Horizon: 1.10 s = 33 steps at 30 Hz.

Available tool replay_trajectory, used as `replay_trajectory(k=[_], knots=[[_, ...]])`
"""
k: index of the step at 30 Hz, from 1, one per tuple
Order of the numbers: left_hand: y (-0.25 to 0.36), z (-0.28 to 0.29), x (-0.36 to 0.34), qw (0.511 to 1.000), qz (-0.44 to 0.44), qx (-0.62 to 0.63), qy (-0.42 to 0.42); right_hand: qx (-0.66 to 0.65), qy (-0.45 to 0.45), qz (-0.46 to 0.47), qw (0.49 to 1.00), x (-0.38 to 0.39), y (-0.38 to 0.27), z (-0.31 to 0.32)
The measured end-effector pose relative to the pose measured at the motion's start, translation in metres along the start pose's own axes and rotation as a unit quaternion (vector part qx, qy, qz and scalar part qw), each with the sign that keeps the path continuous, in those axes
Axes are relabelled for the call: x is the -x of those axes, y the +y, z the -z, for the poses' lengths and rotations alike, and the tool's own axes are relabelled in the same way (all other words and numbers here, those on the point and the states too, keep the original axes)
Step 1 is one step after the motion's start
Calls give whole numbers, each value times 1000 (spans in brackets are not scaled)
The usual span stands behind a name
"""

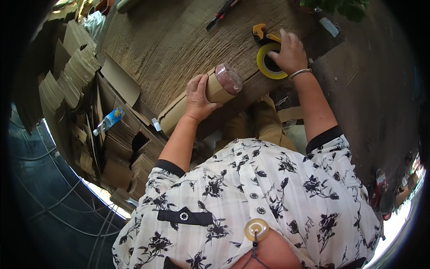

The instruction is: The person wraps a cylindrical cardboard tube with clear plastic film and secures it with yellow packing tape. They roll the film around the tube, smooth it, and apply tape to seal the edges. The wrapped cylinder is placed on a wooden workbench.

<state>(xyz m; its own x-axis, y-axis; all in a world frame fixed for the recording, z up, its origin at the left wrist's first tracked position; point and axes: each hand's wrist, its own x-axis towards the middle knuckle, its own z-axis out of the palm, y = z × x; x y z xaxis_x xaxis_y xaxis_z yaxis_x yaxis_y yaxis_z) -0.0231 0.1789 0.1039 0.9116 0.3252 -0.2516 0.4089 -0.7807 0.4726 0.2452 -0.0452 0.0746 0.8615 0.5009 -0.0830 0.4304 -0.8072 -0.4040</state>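
Observation:
My left hand (198, 99) is closed over a long cardboard-wrapped cylinder (217, 91) that lies slantwise on the wooden table. At its upper right end sits a reddish-pink round piece (229, 79) under shiny clear plastic. To the right, my right hand (289, 54) grips a tape dispenser (259, 32) with a yellow-orange and black head. The dispenser's large roll of yellow tape (262, 62) has my thumb at its centre. Some of my right fingers hide part of the dispenser's handle. A gap of bare wood separates the roll from the cylinder's end.
Stacked cardboard sheets (80, 71) crowd the left side, with a water bottle (109, 121) lying on them. A red and black tool (221, 15) rests on the wooden table (170, 49) at the far side. Green leaves (336, 6) hang at the top right.

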Motion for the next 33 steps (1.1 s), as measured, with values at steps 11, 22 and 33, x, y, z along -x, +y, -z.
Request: replay_trajectory(k=[11,22,33], knots=[[-9,-46,8,996,84,34,26,21,-203,20,979,-1,2,47],[20,-52,33,998,29,51,33,-430,-309,-85,844,120,-60,69],[13,-87,34,986,-61,93,123,-15,-230,35,972,78,-159,33]])
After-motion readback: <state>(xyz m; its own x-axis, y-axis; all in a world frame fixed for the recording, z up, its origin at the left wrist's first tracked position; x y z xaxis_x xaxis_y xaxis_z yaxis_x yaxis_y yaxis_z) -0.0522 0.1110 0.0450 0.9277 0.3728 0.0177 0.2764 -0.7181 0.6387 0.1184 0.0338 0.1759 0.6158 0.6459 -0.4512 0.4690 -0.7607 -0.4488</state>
